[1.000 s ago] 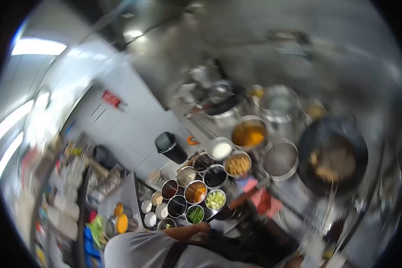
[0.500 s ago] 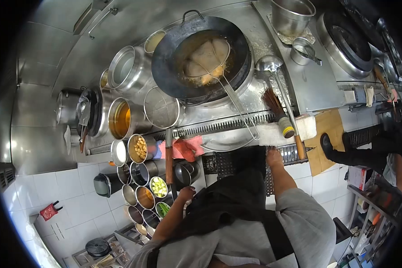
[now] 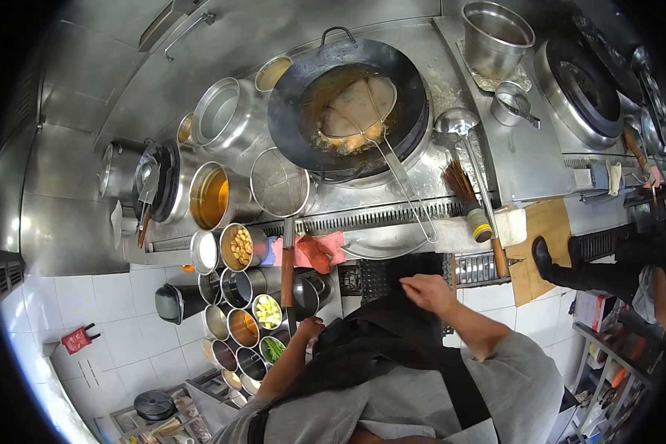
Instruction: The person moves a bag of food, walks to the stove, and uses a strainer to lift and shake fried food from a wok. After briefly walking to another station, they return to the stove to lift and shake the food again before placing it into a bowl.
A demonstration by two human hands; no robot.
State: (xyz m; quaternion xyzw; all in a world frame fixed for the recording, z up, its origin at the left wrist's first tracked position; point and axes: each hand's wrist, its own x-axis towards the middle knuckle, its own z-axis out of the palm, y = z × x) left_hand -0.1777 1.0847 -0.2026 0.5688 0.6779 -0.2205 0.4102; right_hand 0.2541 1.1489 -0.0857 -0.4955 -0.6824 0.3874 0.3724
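Note:
My right hand (image 3: 431, 294) is in front of my apron, with its fingers curled and pressed together and nothing visible in them. Low by the cart of containers, my left hand (image 3: 309, 329) has bent fingers; what they hold, if anything, is hidden. Nearest to it are the wooden handle (image 3: 287, 277) of a round mesh strainer (image 3: 280, 183) and a pot of green vegetable pieces (image 3: 267, 311). Ahead of me a black wok (image 3: 288, 126) holds bubbling oil and golden food. A wire skimmer (image 3: 370, 111) rests in it, its long handle reaching toward me.
A ladle (image 3: 457, 122) and a bamboo brush (image 3: 462, 185) lie right of the wok. Left stand a pot of amber liquid (image 3: 213, 196) and a pot of browned chunks (image 3: 240, 246). A red cloth (image 3: 318, 253) lies on the front edge. Another person's leg (image 3: 592, 277) shows at the right.
My right hand has moved from the counter's front edge left and back toward my body. My left hand stays low by the containers. The whole view has shifted slightly.

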